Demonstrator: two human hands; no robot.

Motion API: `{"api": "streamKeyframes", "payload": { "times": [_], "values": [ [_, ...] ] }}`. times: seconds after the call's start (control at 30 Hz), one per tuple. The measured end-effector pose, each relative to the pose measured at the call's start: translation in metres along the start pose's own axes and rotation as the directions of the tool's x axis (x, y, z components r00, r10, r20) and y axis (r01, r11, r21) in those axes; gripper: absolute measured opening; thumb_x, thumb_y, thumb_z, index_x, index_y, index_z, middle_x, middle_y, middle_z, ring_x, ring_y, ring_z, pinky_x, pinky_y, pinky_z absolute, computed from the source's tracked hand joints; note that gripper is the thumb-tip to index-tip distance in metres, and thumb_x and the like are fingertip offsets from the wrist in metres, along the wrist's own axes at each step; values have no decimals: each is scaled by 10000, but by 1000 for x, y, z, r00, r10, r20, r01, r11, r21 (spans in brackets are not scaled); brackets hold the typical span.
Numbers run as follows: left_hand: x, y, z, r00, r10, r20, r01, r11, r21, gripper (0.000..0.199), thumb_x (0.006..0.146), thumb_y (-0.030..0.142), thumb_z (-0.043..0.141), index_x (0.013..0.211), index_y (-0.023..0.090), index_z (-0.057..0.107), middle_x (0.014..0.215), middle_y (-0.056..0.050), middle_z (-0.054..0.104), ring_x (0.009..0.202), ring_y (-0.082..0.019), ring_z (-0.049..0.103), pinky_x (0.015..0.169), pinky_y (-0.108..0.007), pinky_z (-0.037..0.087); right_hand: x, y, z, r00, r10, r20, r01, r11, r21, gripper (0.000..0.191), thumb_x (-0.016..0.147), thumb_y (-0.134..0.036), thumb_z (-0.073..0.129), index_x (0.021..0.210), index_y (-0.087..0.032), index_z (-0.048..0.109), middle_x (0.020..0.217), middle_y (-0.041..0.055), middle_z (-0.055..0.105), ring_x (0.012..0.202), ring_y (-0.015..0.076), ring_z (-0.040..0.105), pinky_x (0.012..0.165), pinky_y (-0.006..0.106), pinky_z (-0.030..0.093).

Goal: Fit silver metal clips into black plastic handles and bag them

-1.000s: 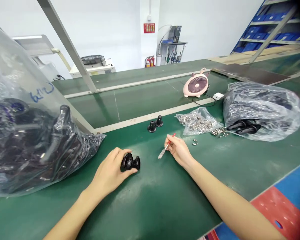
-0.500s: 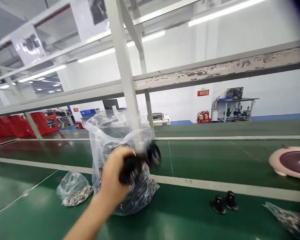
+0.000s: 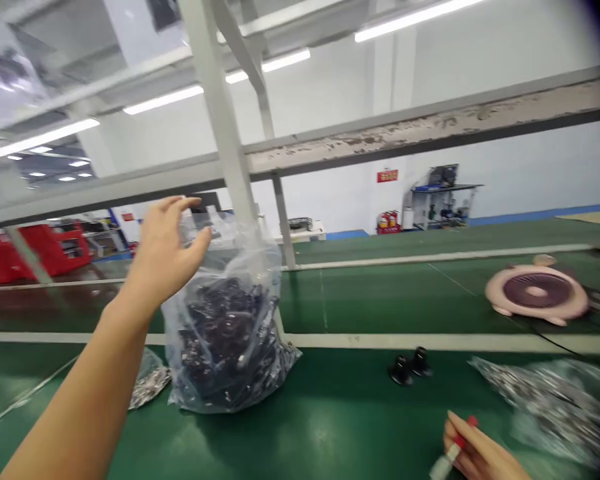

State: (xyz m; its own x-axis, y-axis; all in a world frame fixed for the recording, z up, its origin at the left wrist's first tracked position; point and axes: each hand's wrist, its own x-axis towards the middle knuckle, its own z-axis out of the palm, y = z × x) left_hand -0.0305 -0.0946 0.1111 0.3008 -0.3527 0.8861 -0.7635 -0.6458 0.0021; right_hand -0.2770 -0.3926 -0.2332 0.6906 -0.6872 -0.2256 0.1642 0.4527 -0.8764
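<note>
My left hand (image 3: 167,250) is raised at the mouth of a large clear plastic bag (image 3: 225,340) filled with dark parts. Its fingers and thumb are spread, with nothing between them; whether they touch the plastic I cannot tell. At the lower right, my right hand (image 3: 477,447) is closed around a slim red-and-pale stick-like tool (image 3: 453,453), partly hidden by the fingers and blurred. Two small black flared parts (image 3: 409,367) stand on the green work surface (image 3: 340,413), beyond that hand and to its left.
Beside my right hand lies a clear bag of metal pieces (image 3: 560,400). A smaller bag of metal pieces (image 3: 150,383) is partly behind my left forearm. A pink fan (image 3: 537,291) sits farther back on the right. A white upright post (image 3: 225,127) rises behind the large bag.
My left hand has let go of the black parts it held and moved up and left to the bag's mouth. My right hand has come into view with the red-and-pale tool. The view has shifted right.
</note>
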Motion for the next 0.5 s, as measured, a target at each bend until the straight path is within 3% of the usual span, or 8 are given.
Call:
{"api": "streamKeyframes", "payload": {
  "times": [0.07,0.1,0.17,0.23,0.3,0.4,0.5],
  "values": [
    [-26,40,10,982,127,-141,-143,984,-109,368,859,293,440,1181,130,513,1230,-114,503,1226,-250,418,1092,-418,296,-14,-9,13,998,-61,-12,61,997,51,399,574,-482,782,527,-168,541,526,-7,426,488,92,344,474,249,349],
    [-41,58,20,972,197,-129,-218,960,-177,315,866,278,443,1148,163,521,1216,-90,512,1208,-241,436,1082,-422,313,-17,-13,18,997,-81,-3,81,994,76,419,587,-496,768,519,-162,524,505,-20,406,471,77,302,463,237,306],
    [-73,89,47,937,348,-22,-335,880,-336,212,858,246,477,1055,213,547,1164,-52,538,1133,-217,496,1048,-418,357,-16,-17,22,994,-96,-47,100,991,89,423,580,-506,764,551,-155,531,507,-24,430,470,68,308,474,227,274],
    [-106,115,86,859,500,109,-404,794,-454,158,861,204,483,993,233,565,1145,-36,552,1090,-200,522,1087,-456,299,-11,-19,20,991,-100,-85,107,991,85,431,581,-525,751,571,-151,536,490,-24,449,455,65,314,482,226,256],
    [-136,137,130,840,507,195,-346,776,-527,159,876,199,467,994,241,565,1129,-33,565,1080,-197,530,1099,-489,264,-8,-18,17,990,-104,-99,111,991,72,438,589,-539,734,584,-150,534,477,-19,470,444,66,327,488,226,249],
    [-167,168,192,793,392,466,-29,789,-614,277,898,318,448,1164,254,485,1231,-57,518,1127,-212,520,973,-405,439,-7,-16,16,991,-103,-90,107,993,42,444,601,-552,714,592,-148,531,471,-8,504,431,66,344,492,225,245],
    [-182,197,233,760,354,545,65,793,-605,435,875,362,486,1277,224,395,1269,-99,497,1138,-244,526,915,-394,486,-6,-16,16,993,-94,-77,96,995,13,456,599,-566,703,595,-143,532,465,-2,523,414,61,344,485,222,228]
  ]
}}
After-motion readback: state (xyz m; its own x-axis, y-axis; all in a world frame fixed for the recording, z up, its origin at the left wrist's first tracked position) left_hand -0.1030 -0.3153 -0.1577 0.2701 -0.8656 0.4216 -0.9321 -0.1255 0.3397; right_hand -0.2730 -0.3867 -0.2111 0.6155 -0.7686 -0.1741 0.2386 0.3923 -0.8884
